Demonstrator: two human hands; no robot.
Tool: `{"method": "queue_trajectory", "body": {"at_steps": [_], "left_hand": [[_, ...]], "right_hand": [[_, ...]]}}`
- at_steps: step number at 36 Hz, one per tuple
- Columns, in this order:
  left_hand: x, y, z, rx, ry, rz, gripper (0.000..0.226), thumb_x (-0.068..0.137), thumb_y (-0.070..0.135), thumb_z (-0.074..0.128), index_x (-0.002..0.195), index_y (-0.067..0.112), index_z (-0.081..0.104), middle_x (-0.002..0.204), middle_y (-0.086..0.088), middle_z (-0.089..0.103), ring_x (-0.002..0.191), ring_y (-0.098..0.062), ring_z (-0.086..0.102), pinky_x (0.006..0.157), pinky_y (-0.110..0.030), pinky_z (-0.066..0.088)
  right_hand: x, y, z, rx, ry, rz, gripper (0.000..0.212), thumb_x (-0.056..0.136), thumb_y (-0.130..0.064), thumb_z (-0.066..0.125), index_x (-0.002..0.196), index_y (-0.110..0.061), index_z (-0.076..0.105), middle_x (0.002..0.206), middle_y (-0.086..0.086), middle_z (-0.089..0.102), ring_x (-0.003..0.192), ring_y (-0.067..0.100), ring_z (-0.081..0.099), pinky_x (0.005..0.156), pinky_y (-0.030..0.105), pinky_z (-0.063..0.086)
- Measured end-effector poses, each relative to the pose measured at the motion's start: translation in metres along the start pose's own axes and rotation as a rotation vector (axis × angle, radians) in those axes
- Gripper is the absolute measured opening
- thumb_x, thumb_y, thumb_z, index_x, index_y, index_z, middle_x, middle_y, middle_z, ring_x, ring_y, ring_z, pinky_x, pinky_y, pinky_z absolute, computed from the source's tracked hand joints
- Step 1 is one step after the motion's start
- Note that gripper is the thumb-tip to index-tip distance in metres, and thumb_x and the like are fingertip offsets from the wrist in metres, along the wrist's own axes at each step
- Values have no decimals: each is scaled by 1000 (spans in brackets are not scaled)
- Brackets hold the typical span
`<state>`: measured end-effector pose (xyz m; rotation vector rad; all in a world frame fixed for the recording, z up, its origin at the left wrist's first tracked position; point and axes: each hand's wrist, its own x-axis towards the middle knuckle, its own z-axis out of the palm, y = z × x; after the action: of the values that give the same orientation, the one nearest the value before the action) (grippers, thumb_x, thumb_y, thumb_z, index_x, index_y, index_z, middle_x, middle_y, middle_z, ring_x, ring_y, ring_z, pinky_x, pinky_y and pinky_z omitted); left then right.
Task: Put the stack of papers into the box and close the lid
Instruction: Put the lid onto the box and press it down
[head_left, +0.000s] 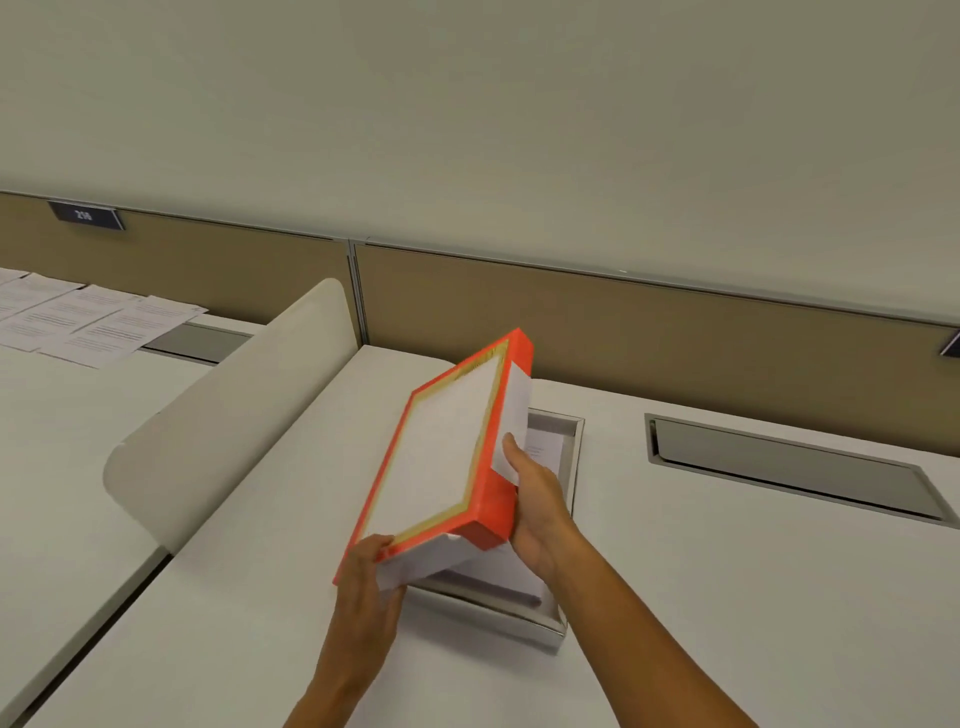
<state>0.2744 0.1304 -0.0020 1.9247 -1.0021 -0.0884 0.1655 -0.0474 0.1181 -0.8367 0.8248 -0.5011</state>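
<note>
A person's two bare hands hold an orange-edged lid (447, 447) tilted over an open grey box (563, 519) on a white worktop (727, 597). The left hand (363, 582) has its grip closed on the lid's near corner, thumb on top and fingers underneath. The right hand (535, 499) has its grip closed on the lid's right side wall, thumb pressed against a white label there.

Beneath and just beyond both grips lies the box, its near wall and far right corner showing past the lid. Inside it, under the right hand, a stack of papers (498, 582) lies flat, with a printed top sheet visible near the far end. So the papers appear to be in the box already, and that part of the task looks done.

What remains is closing. The lid is raised at its far end and lower near the left grip, not yet seated on the box walls. It seems it must be levelled, lined up with the box rim and pressed down.

Far to the left of the left grip, loose printed sheets (93, 322) lie on a neighbouring worktop behind a curved white divider (234, 415).
</note>
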Motion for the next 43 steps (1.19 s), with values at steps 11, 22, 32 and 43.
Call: {"method": "queue_trajectory", "body": {"at_steps": [11,22,32,43], "left_hand": [[31,-6,-6,63,7,-282,63,87,62,46,130,16,50,133,-9,53,119,-30,54,100,-52,48],[70,-17,0,67,-180,-515,49,94,34,57,136,9,48,130,-14,60,114,-37,59,99,-54,47],[84,-14,12,111,-200,-481,46,95,29,58,136,9,48,128,-14,61,112,-37,60,98,-54,47],[102,-28,22,289,-370,-432,62,97,39,50,150,14,29,150,-11,43,133,-35,46,109,-52,39]], "right_hand": [[1,28,-55,-177,239,85,42,86,-45,72,117,-18,65,97,7,79,86,33,77,82,56,61],[-8,64,-89,-180,380,90,32,91,-42,68,109,-16,61,94,8,77,68,25,78,51,32,60],[0,81,-100,-415,414,59,37,99,-39,56,128,-17,57,109,0,68,89,18,71,61,24,59],[23,79,-102,-1016,506,6,67,100,-39,47,157,-30,13,152,5,32,134,27,39,102,39,48]]}}
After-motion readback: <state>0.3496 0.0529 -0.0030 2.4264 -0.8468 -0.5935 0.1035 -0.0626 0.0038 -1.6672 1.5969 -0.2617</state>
